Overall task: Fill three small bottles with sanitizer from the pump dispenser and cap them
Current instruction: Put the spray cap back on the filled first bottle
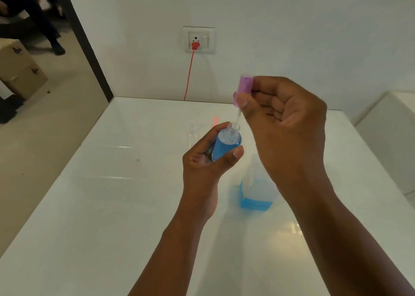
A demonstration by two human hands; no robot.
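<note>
Head view: left hand grips the filled bottle, tilted, neck open, above the surface. Right hand pinches the purple spray cap, tube tip just at the neck. Risks: tube misses the opening, or the tilt spills sanitizer.

My left hand raised, fingers curled in a grip, my right hand higher, thumb and forefinger pinching, both forearms bare
</note>
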